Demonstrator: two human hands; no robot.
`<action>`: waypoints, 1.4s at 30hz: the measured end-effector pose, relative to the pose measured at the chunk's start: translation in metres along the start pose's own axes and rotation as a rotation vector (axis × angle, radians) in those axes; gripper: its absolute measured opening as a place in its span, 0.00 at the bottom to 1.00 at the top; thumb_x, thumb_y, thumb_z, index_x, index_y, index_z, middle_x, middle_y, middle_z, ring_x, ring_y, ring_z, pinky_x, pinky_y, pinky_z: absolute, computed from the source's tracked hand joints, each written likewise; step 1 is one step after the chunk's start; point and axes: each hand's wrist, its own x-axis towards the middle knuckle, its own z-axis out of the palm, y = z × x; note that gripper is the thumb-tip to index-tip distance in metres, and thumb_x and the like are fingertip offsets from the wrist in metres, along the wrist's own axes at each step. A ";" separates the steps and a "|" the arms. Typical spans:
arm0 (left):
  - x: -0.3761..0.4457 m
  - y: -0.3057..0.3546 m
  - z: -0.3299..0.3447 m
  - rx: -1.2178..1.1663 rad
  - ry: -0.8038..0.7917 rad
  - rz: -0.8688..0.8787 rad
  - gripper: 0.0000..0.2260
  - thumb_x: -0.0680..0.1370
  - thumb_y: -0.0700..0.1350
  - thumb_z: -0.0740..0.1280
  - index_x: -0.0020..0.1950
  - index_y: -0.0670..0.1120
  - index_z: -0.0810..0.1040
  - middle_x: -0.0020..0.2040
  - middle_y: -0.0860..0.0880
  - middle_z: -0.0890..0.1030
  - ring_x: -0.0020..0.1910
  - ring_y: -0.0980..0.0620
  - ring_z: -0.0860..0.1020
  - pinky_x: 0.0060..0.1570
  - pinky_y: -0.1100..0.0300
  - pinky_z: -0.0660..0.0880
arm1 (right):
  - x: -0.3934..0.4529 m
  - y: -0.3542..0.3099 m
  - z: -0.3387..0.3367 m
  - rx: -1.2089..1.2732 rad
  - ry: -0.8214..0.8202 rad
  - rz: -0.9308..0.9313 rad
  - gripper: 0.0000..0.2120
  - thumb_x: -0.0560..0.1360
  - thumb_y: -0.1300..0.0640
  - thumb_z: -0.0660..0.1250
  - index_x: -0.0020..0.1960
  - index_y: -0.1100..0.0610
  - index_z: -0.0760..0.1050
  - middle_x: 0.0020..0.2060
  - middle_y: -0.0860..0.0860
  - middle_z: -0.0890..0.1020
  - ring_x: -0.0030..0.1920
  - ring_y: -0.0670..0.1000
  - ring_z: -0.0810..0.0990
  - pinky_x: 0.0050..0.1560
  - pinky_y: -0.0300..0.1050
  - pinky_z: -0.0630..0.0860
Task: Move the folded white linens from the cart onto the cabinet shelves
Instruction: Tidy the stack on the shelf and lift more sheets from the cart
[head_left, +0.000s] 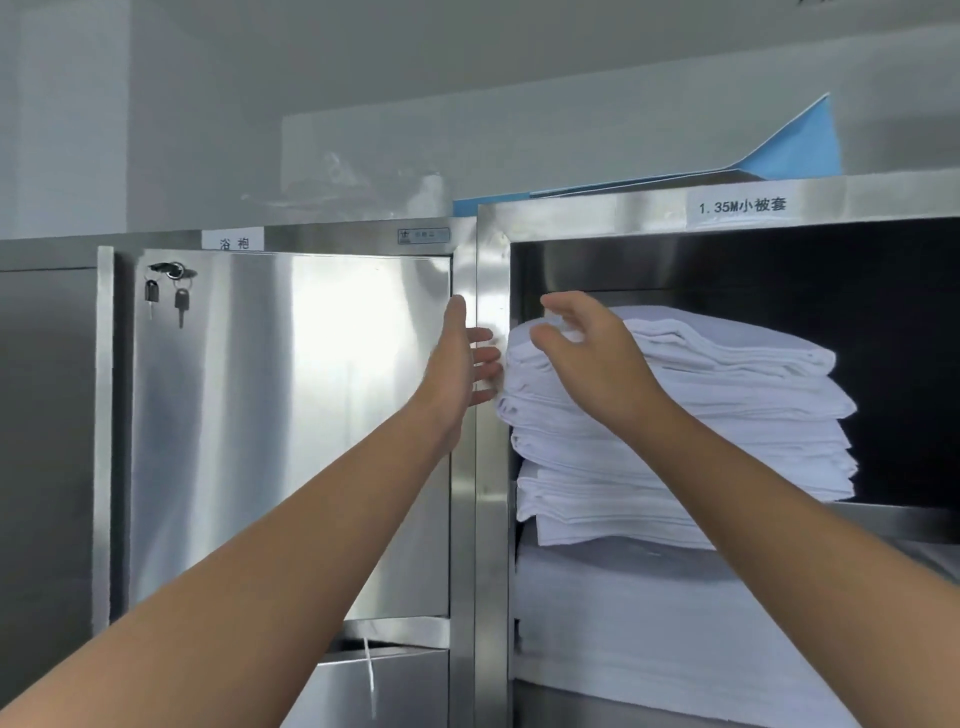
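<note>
Head view: an open stainless steel cabinet (493, 364) stands at right, its upper shelf (893, 512) holding a tall stack of folded white linens (727, 415). A thicker white bundle (649, 623) fills the shelf below. The left hand (462, 358) has straight fingers resting flat against the stack's left edge. The right hand (592, 348) hovers at the top near corner, fingers loosely spread, gripping nothing. A shut steel door (291, 436) with keys (166, 296) lies left. The linens look soft, floppy and fairly light; supporting them from both sides seems best.
</note>
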 end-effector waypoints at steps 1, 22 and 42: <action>0.007 -0.001 -0.001 -0.010 -0.011 0.006 0.26 0.83 0.64 0.50 0.56 0.44 0.76 0.52 0.43 0.80 0.49 0.47 0.78 0.52 0.53 0.76 | 0.003 0.001 0.002 -0.062 0.026 -0.013 0.17 0.80 0.51 0.64 0.69 0.50 0.73 0.66 0.46 0.76 0.64 0.46 0.74 0.57 0.37 0.69; 0.064 -0.017 -0.032 0.025 -0.250 0.093 0.24 0.84 0.57 0.51 0.59 0.42 0.78 0.51 0.46 0.85 0.52 0.49 0.83 0.54 0.50 0.78 | 0.030 0.012 0.052 -1.203 0.221 -0.229 0.22 0.75 0.38 0.61 0.54 0.54 0.79 0.48 0.50 0.83 0.52 0.55 0.74 0.54 0.53 0.63; 0.066 0.006 0.008 0.240 -0.217 0.167 0.20 0.80 0.59 0.51 0.44 0.47 0.74 0.50 0.41 0.83 0.51 0.42 0.81 0.52 0.49 0.75 | 0.048 0.014 0.024 -1.064 0.087 -0.175 0.14 0.77 0.44 0.64 0.53 0.55 0.74 0.44 0.53 0.82 0.42 0.58 0.78 0.38 0.46 0.65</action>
